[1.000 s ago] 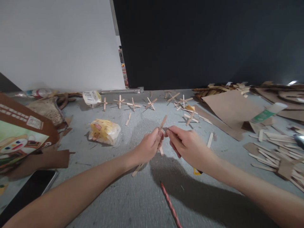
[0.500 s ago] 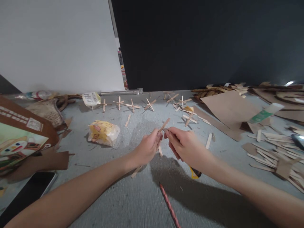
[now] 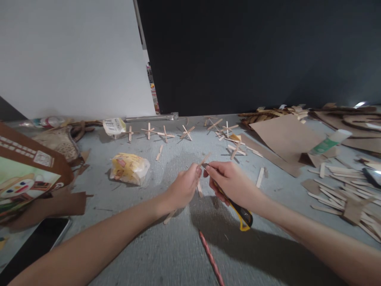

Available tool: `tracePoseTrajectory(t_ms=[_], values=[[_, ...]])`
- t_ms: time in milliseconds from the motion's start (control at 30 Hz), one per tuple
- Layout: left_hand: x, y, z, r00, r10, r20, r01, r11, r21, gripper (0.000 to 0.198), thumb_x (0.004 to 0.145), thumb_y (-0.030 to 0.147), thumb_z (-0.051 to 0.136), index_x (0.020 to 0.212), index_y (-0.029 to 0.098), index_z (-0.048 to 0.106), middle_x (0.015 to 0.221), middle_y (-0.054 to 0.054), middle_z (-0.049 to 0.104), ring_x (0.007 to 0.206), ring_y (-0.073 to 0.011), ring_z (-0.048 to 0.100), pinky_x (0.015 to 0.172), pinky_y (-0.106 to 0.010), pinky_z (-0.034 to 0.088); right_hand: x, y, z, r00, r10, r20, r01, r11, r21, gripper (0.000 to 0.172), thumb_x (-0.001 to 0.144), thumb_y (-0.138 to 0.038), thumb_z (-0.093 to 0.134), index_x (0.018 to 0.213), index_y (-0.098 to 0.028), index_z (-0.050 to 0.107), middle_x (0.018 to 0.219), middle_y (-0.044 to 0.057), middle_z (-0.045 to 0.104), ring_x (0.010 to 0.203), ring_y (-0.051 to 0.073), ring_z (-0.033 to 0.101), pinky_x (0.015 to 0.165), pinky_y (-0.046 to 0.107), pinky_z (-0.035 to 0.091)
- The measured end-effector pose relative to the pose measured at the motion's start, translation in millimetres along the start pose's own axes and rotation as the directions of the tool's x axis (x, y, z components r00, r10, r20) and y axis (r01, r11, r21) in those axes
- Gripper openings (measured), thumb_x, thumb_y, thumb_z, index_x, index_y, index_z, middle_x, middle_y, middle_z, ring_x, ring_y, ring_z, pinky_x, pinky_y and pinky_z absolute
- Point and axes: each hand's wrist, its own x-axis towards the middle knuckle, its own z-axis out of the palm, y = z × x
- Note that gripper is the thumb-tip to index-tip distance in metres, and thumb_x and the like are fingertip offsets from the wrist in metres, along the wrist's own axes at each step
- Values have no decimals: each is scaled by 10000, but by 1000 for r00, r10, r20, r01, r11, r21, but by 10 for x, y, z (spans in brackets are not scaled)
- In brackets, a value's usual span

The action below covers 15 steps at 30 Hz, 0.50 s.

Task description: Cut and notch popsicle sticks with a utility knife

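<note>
Grey floor (image 3: pixel 178 254), littered. Left hand (image 3: pixel 183 186) pinched a wooden stick (image 3: pixel 204 159) just above it. Right hand (image 3: pixel 230 182) gripped a utility knife (image 3: pixel 242 212), its tip at the stick. Likely risk: the blade slipping into the left fingertips.

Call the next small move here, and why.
Likely press the knife into the stick, slowly: the left hand pinches the stick in the air, and the right hand holds the knife with its tip at the stick, close to the left hand.

Left hand (image 3: pixel 183 186) pinches a craft stick (image 3: pixel 204 159); right hand (image 3: pixel 230 181) grips, seemingly, a utility knife (image 3: pixel 241 213).
</note>
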Motion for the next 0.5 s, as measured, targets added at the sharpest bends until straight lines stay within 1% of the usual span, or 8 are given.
tracePoseTrajectory(t_ms=[233,367,500], values=[[11,-24,12,1000,7,-7,-7,1000,-7,423,1117,552,287,894,238,463,682,43,470,597,-143,453,623,-285,368,36,-17,37,999,46,16,-48,992,115,296,985,-460,477,794,-238,527,521,-86,489,296,86,422,288,205,311],[31,-36,25,999,-3,-38,1,998,-60,459,1098,599,315,880,232,484,659,40,440,616,-150,438,592,-276,341,56,-11,70,998,56,29,-61,978,198,295,953,-481,497,781,-243,514,510,-90,479,308,90,428,296,204,327],[59,-58,39,999,-38,-33,33,988,-150,488,1074,644,343,833,232,444,631,58,391,569,-126,372,541,-258,308,77,30,97,999,44,29,-50,961,273,302,938,-496,514,767,-248,494,502,-96,476,310,90,422,298,201,308]])
